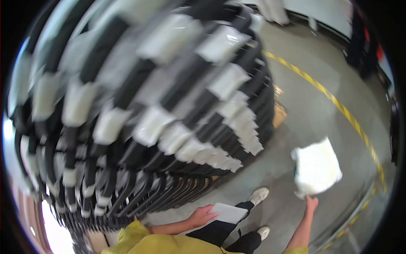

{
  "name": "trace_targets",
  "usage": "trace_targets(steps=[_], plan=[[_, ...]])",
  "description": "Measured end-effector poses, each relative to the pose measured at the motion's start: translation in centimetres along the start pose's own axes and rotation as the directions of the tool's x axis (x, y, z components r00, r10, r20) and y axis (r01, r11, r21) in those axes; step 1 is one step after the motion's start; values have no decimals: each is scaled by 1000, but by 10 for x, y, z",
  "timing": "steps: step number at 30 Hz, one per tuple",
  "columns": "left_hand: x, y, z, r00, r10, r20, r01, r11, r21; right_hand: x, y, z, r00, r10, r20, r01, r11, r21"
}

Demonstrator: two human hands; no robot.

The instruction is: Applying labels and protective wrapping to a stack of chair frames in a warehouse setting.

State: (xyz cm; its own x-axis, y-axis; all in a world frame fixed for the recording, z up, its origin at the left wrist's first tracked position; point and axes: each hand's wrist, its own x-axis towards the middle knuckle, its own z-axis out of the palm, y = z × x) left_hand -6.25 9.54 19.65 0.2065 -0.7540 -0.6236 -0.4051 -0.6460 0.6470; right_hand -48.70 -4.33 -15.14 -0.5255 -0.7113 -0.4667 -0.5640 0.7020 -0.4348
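Beside stacked black parts [177, 110], hands grip a white sheet [228, 211] and a white bag [316, 167].

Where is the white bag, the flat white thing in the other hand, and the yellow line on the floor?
white bag [316, 167], head view, middle of the bag
flat white pad [230, 211], head view, its bare top face
yellow floor line [334, 100], head view, on the stripe

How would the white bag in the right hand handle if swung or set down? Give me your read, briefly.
The white bag is probably floppy: it looks crumpled, with uneven edges, where the right hand grips its lower edge. It seems light, since it stands above the hand on that single grip. Its glossy surface hints at thin plastic, so it may be slippery.
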Motion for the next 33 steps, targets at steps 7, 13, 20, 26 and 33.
trace_targets(steps=[7, 13, 20, 26, 33], plan=[[-104, 80, -14, 941, 336, 30, -337, 928, 157, -326, -253, -216, 117, -810, 575, 454, 559, 694], [-230, 98, -71, 809, 389, -441, -455, 889, -48, -447, -286, -274, -129, -621, 773, 578, 586, 567], [-303, 30, -99, 656, 196, -728, -568, 764, -307, -542, -294, -250, -230, -601, 765, 558, 563, 610], [-335, -49, -138, 600, 80, -796, -481, 831, -279, -604, -282, -187, -298, -542, 786, 264, 744, 614], [-356, -132, -213, 649, 127, -750, -292, 952, -91, -659, -256, -71, -206, -326, 923, 270, 887, 374]])
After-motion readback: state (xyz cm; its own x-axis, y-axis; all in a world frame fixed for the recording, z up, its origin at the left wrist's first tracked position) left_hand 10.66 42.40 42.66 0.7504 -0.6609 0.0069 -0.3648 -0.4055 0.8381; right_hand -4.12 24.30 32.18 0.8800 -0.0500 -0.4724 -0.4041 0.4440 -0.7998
